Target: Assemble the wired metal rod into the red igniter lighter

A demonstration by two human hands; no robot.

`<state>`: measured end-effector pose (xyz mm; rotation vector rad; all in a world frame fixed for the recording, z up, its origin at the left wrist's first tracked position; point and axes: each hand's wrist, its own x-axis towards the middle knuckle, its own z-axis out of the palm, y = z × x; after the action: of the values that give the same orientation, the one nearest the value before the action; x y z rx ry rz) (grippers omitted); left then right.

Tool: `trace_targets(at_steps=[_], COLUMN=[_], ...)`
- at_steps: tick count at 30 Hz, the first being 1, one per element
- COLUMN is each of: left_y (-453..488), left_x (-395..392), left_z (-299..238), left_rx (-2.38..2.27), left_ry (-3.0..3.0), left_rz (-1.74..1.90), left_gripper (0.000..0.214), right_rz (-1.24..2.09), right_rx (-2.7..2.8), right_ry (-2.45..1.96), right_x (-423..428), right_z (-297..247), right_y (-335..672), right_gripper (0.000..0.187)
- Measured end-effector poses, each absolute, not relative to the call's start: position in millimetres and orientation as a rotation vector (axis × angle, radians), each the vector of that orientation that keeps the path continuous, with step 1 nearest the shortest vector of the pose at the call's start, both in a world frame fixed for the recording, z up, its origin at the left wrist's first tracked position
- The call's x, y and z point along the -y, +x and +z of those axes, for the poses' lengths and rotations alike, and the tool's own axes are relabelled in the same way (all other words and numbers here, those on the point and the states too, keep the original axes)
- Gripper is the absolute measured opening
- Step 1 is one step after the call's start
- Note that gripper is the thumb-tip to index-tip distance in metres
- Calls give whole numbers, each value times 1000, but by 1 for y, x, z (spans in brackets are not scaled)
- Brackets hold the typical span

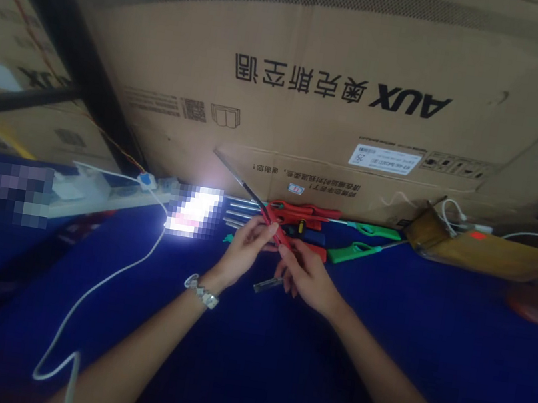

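A red long-necked lighter (275, 228) is held up between both hands, its thin metal tube slanting to the upper left. My left hand (245, 246) is closed round its middle, the thumb lying along the red body. My right hand (309, 276) pinches the lower right end with thumb and fingers. Below the right fingers juts a short dark, shiny flat piece (267, 285); its kind is unclear, and its inner end is hidden by the hand. Just behind the hands lie several more long-necked lighters, among them red ones (305, 211) and a green one (355, 253).
A large AUX cardboard box (311, 120) stands upright behind the blue cloth (206, 354). At the left are a bright blurred screen (194, 212), a white power strip (81, 204) and a loose white cable (99, 284). An open cardboard tray (498, 254) with cables sits right.
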<state>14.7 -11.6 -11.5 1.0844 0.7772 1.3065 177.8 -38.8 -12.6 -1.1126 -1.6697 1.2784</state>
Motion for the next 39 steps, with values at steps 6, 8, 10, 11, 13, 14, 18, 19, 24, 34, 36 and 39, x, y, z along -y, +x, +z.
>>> trace_targets(at_steps=[6,8,10,11,13,14,18,19,24,34,36,39], left_y=[18,19,19,20,21,21,21,21,11,-11,-14,-16], left_x=[12,9,7,6,6,6,8,8,7,-17,-24,-34], left_z=[-16,-19,-22,-23,-24,-24,-20,-18,-9,9,15,17], left_rx=[-761,-769,-791,-802,-818,-828,-914,-943,-1063,-1006,-910,-879], left_ry=[1049,988,917,891,868,862,805,786,780,413,281,207], left_rz=[1302,1319,1339,1344,1341,1336,1333,1329,1246,1482,1448,1434], left_gripper=[36,33,28,27,23,21,14,13,25,14,13,8], right_rz=[1283,1257,1172,1129,1086,1083,1038,1010,857,841,903,906], right_rx=[1715,1715,1723,1729,1742,1745,1724,1718,1692,1742,1749,1761], right_ry=[-1144,-1168,-1200,-1216,-1246,-1259,-1307,-1320,-1376,-1370,-1352,-1346], right_x=[37,38,38,38,36,36,32,31,24,24,26,27], right_z=[-15,-13,-10,-8,-7,-6,-8,-9,-11,-14,-13,-11], right_y=[180,180,181,181,181,181,183,184,192,193,190,187], right_gripper=[47,45,45,44,41,39,36,35,40,51,56,57])
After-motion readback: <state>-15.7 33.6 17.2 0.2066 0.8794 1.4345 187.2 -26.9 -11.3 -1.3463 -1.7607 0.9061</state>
